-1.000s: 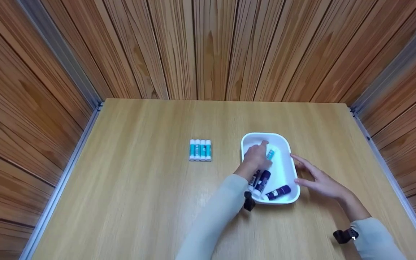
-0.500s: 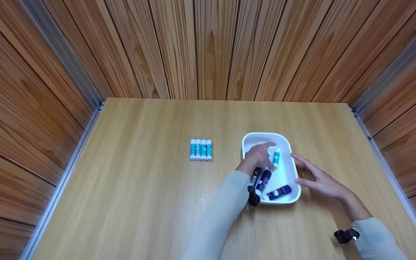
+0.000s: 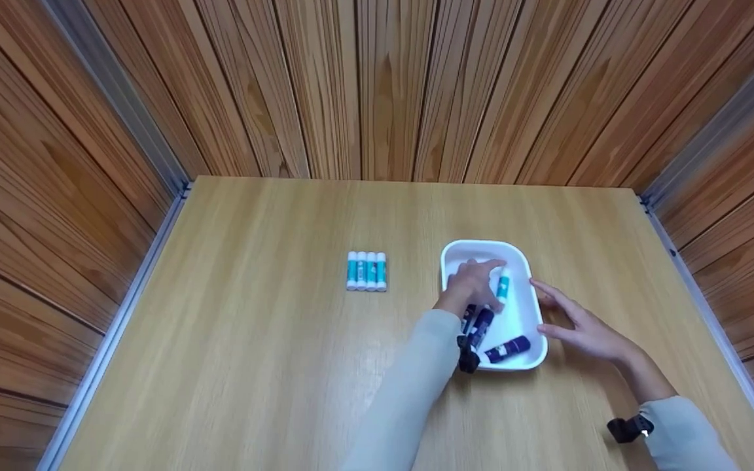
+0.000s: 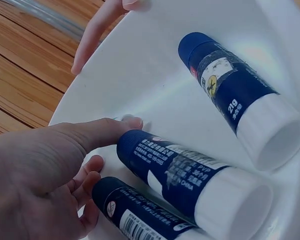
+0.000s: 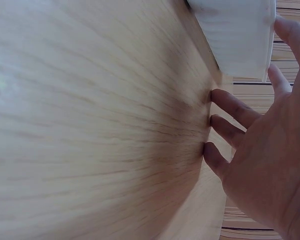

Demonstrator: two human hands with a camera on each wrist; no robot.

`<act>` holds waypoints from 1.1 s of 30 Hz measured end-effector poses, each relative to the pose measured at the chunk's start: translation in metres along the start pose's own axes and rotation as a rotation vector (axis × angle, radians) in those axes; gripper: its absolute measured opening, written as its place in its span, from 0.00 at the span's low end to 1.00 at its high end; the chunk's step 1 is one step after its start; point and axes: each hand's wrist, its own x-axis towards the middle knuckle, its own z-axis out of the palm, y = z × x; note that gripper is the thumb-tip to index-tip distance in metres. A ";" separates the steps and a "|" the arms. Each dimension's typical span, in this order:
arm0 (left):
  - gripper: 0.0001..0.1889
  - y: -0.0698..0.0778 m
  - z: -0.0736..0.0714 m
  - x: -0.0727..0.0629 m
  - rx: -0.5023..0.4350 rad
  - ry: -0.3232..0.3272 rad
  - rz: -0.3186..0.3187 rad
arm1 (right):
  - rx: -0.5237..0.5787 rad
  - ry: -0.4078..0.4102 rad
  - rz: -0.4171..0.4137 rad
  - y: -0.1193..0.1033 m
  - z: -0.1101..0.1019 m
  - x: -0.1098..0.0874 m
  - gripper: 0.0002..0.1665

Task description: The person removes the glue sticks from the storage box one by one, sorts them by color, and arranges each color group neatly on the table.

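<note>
A white tray [image 3: 522,315] holds a teal-and-white glue stick [image 3: 502,288] and several navy glue sticks. My left hand [image 3: 472,282] reaches into the tray, thumb and index finger stretched out toward the two ends of the teal stick. In the left wrist view, its thumb lies right by the dark end of one navy glue stick [image 4: 172,172]; another navy stick [image 4: 135,217] is under the hand, and a third navy stick [image 3: 508,349] lies apart. My right hand [image 3: 576,328] touches the tray's right rim with thumb and a fingertip, other fingertips down at the table.
A row of several teal-and-white glue sticks [image 3: 366,271] lies side by side on the wooden table [image 3: 272,340], left of the tray. Wood-plank walls [image 3: 383,91] with metal corner rails stand around the table.
The teal glue stick in the tray has shifted right and straightened, showing more beside my left hand. The left hand has moved slightly right; the right hand stays at the rim.
</note>
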 end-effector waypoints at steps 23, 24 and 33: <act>0.38 -0.008 0.003 0.005 -0.154 0.120 0.138 | 0.004 0.005 -0.015 0.001 0.001 0.001 0.50; 0.38 -0.008 0.002 0.005 -0.162 0.117 0.138 | 0.002 0.006 -0.016 0.001 0.001 0.001 0.50; 0.38 -0.003 -0.006 -0.001 -0.212 0.094 0.162 | -0.009 -0.001 -0.031 0.000 0.000 0.001 0.50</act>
